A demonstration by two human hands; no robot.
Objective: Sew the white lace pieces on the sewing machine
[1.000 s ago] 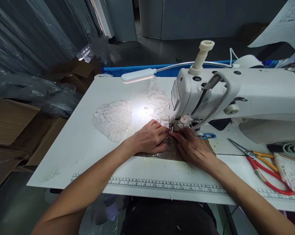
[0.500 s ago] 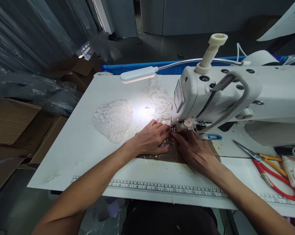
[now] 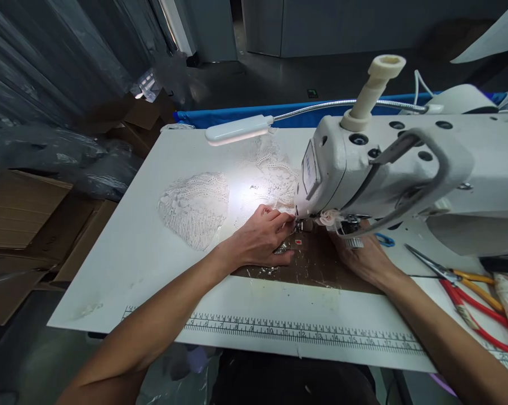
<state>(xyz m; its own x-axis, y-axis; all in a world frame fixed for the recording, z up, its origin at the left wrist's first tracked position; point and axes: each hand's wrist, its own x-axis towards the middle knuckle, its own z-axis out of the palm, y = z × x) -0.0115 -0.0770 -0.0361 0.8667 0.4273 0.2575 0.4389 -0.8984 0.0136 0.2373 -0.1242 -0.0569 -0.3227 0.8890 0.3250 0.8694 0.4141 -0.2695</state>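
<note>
My left hand (image 3: 260, 239) lies flat on the brown plate area (image 3: 317, 264) just left of the needle, its fingertips pressing white lace (image 3: 274, 191) that runs under the presser foot (image 3: 303, 226). My right hand (image 3: 365, 259) is partly hidden beneath the head of the white sewing machine (image 3: 405, 169); its fingers reach up under the arm to the right of the foot, and what they touch is out of sight.
A second piece of white lace (image 3: 196, 207) lies on the white table (image 3: 144, 253) under the gooseneck lamp (image 3: 237, 129). Red-handled scissors (image 3: 468, 304) and smaller snips (image 3: 443, 273) lie at the right. A printed ruler (image 3: 296, 332) runs along the front edge. Cardboard boxes (image 3: 21, 219) stand left.
My right hand has moved right from the presser foot and gone under the machine head. The left hand stays put. The view has shifted closer to the machine.
</note>
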